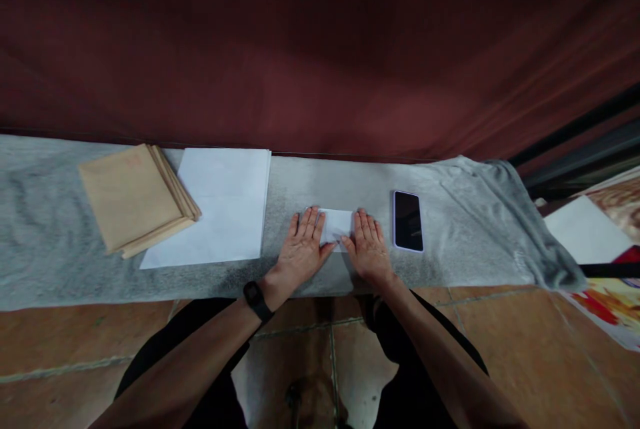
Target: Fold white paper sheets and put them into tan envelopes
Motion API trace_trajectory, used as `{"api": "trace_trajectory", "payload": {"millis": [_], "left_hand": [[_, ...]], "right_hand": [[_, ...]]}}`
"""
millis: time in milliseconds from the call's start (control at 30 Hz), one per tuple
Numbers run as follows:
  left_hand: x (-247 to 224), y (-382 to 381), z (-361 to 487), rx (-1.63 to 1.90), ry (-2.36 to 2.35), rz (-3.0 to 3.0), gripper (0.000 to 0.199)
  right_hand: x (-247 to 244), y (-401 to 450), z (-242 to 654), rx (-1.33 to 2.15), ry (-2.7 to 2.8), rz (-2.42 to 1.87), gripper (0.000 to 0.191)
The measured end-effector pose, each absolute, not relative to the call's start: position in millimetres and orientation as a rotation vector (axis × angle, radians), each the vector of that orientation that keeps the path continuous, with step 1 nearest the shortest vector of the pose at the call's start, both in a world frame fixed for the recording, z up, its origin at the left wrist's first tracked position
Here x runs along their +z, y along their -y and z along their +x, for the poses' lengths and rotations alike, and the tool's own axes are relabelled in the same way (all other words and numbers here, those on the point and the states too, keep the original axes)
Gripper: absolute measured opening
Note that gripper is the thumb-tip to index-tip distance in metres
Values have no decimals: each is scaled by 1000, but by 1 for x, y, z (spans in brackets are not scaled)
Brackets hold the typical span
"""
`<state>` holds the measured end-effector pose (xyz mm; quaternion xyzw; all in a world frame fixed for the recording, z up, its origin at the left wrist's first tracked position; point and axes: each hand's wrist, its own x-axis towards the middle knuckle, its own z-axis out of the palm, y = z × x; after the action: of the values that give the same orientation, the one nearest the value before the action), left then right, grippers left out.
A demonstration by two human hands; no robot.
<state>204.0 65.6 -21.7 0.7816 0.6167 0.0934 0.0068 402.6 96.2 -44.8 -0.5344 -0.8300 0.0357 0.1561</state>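
A small folded sheet of white paper (337, 221) lies flat on the grey cloth in front of me. My left hand (302, 242) rests palm down over its left end, fingers stretched out and pointing away from me. Over the right end lies my right hand (367, 242), also flat with the fingers extended. Both thumbs point inward at the paper's near edge, close to each other. The ends of the paper are hidden under the hands.
A grey cloth (330, 179) covers the long narrow surface. On the left, several brown envelopes (133, 196) overlap a stack of white paper (225, 209). A phone (408, 221) lies to the right of my right hand. Behind hangs a dark red curtain (310, 82).
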Motion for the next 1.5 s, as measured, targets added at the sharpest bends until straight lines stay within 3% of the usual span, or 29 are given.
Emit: {"api": "trace_trajectory", "payload": {"millis": [200,433,600,767,900,1033,1200,1500], "left_hand": [[-24,-64,188,257,-1813,2515,71],[-24,-54,175,150,-1662,2673,48],[-16,-49,183,18,-1669,2712,53],[3,-52,185,201,-1701,2626,48],[19,-67,169,810,-1845,2178,33],[27,-79,167,1368,-1643,1133,25],[23,-69,204,1334,-1258,412,46],[15,-66,209,1325,-1175,242,37]], "right_hand": [[-44,-94,410,102,2355,-1543,69],[-38,-93,413,140,2331,-1602,63],[-34,-97,411,218,2283,-1640,59],[-21,-108,414,395,2073,-1626,54],[-14,-121,421,711,1624,-1542,54],[-17,-121,412,1228,1271,-1412,55],[-15,-105,383,1696,1188,-1168,54],[-9,-122,393,1610,1206,-1296,33]]}}
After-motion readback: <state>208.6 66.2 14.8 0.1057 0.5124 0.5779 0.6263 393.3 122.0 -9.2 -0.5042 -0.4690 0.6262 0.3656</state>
